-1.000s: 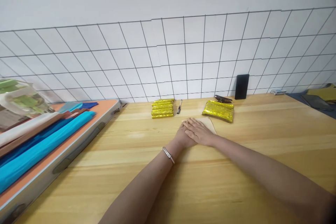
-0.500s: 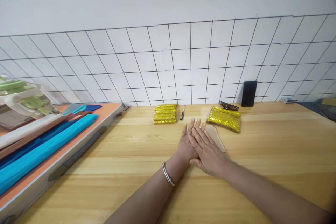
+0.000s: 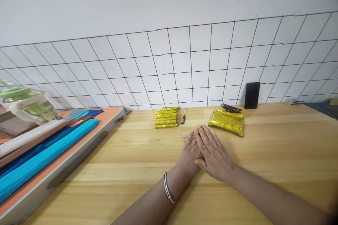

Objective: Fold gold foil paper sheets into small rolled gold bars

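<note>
My left hand [image 3: 190,150] lies palm down over a thin, pale brown sheet [image 3: 187,135] on the wooden table, its fingers stretched out. Across its fingers rests my right hand [image 3: 214,153], flat, with the thumb out to the side. Only small parts of the sheet show beyond the fingertips; the rest is hidden under the hands. Just behind the right hand is a stack of shiny gold packets [image 3: 227,122]. Farther left sits a row of folded gold strips [image 3: 166,117], with a pen [image 3: 184,116] beside it.
A dark patterned clip [image 3: 231,108] lies behind the gold stack. A black phone-like slab [image 3: 251,95] leans on the tiled wall. At the left, an orange-topped board [image 3: 111,113] bears blue, brown and white rolls [image 3: 52,156] and a green-lidded jug [image 3: 33,105].
Both hands have shifted slightly right, still one over the other. The sheet now shows at the left of the fingertips, and less of it shows at the right. The view has tilted slightly.
</note>
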{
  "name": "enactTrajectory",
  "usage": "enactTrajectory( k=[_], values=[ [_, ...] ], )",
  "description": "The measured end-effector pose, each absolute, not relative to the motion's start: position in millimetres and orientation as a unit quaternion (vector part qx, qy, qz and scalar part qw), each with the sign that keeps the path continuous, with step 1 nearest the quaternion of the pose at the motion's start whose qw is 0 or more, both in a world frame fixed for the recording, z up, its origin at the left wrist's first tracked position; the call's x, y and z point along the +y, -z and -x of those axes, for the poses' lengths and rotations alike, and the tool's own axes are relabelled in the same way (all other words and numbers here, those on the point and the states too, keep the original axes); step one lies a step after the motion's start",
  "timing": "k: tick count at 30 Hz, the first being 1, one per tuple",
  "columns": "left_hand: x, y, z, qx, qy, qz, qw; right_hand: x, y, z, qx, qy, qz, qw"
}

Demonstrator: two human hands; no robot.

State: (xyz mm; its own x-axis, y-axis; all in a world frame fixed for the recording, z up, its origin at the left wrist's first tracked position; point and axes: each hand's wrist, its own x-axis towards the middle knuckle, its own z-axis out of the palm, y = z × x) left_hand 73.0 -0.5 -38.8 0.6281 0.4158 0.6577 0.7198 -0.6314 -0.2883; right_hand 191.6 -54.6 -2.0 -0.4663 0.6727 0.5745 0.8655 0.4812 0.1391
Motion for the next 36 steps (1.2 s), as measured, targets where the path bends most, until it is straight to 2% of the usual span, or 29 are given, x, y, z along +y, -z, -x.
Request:
enactTrajectory(
  k=[11,15,19,22,36],
  values=[
    [1,33,-70,-0.327,0.248,0.882,0.231,-52,5,-194,-0.834,0.181,0.473,0.218],
    [3,30,-65,-0.326,0.200,0.911,0.152,-45,13,-198,-0.825,0.113,0.515,0.202],
    [11,35,-57,-0.320,0.123,0.939,0.030,-35,21,-208,-0.818,-0.004,0.561,0.127],
    [15,39,-51,-0.317,0.104,0.942,-0.018,-31,24,-213,-0.819,-0.048,0.564,0.093],
    [18,20,-42,-0.340,0.050,0.938,-0.034,-16,31,-246,-0.830,-0.046,0.551,0.079]
  ],
)
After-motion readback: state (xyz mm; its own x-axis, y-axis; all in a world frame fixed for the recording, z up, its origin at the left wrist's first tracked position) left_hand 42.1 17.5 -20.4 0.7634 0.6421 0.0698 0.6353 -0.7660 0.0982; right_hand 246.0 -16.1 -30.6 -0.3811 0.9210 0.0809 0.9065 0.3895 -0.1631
